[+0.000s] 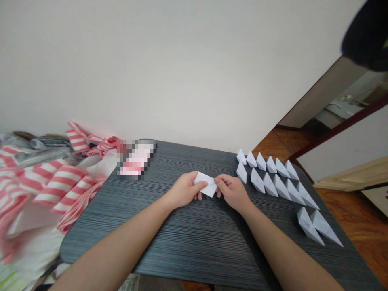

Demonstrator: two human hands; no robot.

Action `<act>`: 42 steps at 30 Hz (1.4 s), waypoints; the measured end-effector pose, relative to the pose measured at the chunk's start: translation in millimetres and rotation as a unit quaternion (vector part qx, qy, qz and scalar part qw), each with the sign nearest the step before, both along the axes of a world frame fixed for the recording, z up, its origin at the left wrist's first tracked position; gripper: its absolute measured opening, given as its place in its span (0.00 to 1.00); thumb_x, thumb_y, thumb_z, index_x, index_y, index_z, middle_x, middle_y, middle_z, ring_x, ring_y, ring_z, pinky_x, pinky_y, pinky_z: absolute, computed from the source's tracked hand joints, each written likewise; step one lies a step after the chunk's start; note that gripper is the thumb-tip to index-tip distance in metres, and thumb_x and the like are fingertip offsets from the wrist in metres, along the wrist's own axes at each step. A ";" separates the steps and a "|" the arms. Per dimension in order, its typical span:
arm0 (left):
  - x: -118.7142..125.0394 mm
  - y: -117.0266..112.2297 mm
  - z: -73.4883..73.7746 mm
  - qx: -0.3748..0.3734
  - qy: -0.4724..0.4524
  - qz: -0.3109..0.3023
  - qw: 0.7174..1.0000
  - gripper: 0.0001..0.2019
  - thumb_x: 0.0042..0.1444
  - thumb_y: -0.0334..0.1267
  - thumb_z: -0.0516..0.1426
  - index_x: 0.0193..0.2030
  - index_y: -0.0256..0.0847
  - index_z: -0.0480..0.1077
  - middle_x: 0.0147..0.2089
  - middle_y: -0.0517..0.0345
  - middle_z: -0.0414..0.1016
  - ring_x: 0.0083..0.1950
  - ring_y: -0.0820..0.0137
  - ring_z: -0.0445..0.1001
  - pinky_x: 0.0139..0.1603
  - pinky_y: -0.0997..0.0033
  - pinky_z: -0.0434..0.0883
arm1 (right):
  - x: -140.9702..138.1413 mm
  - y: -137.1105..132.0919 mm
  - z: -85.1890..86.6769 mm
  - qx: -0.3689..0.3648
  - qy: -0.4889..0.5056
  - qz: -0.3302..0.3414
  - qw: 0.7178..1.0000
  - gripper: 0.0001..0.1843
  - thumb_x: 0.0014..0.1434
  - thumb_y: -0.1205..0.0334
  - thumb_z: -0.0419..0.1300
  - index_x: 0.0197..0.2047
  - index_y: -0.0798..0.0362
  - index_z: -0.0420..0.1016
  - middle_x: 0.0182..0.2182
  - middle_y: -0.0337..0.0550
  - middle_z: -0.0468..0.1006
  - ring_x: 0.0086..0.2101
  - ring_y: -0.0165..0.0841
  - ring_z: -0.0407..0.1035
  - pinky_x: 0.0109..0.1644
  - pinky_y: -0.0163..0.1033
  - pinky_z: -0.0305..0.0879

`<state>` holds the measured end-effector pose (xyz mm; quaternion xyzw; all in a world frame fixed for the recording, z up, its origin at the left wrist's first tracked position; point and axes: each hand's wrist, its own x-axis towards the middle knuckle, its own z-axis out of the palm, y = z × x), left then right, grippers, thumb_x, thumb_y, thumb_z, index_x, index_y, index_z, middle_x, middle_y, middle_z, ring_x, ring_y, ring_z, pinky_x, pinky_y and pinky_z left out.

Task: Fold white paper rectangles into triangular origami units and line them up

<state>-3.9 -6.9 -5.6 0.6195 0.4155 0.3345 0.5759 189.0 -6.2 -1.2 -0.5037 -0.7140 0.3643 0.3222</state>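
Note:
Both of my hands hold one small piece of folded white paper [206, 184] just above the dark striped table [194, 242]. My left hand [184, 190] grips its left end, fingers curled under it. My right hand [230, 190] pinches its right end between thumb and fingers. Several folded white paper triangles [274, 178] lie in two rows on the table to the right of my right hand, and two more paper triangles [317, 226] sit nearer the front right corner.
Red-and-white striped bags [60, 182] and other clutter are heaped off the table's left edge. A blurred pink-and-white item [136, 159] lies at the table's back left. A plain wall stands behind; wooden floor and a doorway [333, 117] show at right.

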 end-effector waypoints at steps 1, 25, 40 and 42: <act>0.1 -0.2 -0.1 0.002 0.003 -0.001 1.000 0.11 0.56 0.44 0.53 0.35 0.36 0.65 0.20 0.61 0.69 0.19 0.76 0.66 0.20 0.80 0.61 | -0.5 -0.3 0.7 -0.003 0.000 -0.005 1.000 0.15 0.62 0.58 0.51 0.28 0.54 0.71 0.16 0.36 0.71 0.18 0.27 0.66 0.26 0.32 0.61; 0.7 -1.0 -2.3 0.004 -0.007 0.020 1.000 0.12 0.55 0.45 0.54 0.35 0.35 0.65 0.21 0.60 0.69 0.19 0.77 0.66 0.19 0.80 0.61 | -4.2 -1.2 -1.8 -0.037 0.021 0.038 0.998 0.16 0.61 0.55 0.52 0.25 0.54 0.67 0.18 0.36 0.72 0.18 0.27 0.67 0.25 0.31 0.62; 1.5 -0.7 0.9 -0.009 -0.027 0.028 0.999 0.11 0.53 0.43 0.56 0.35 0.35 0.66 0.24 0.59 0.71 0.23 0.74 0.71 0.23 0.76 0.67 | -6.0 -2.7 1.2 -0.042 0.015 0.060 0.997 0.13 0.61 0.56 0.53 0.28 0.54 0.68 0.18 0.36 0.71 0.20 0.27 0.65 0.27 0.32 0.60; 1.4 0.5 0.6 -0.011 -0.040 0.020 0.999 0.11 0.54 0.42 0.56 0.36 0.35 0.66 0.24 0.59 0.71 0.23 0.74 0.71 0.24 0.76 0.68 | -4.6 -1.7 0.3 -0.038 0.017 0.050 0.998 0.13 0.61 0.56 0.53 0.28 0.54 0.68 0.18 0.36 0.71 0.20 0.27 0.65 0.27 0.32 0.60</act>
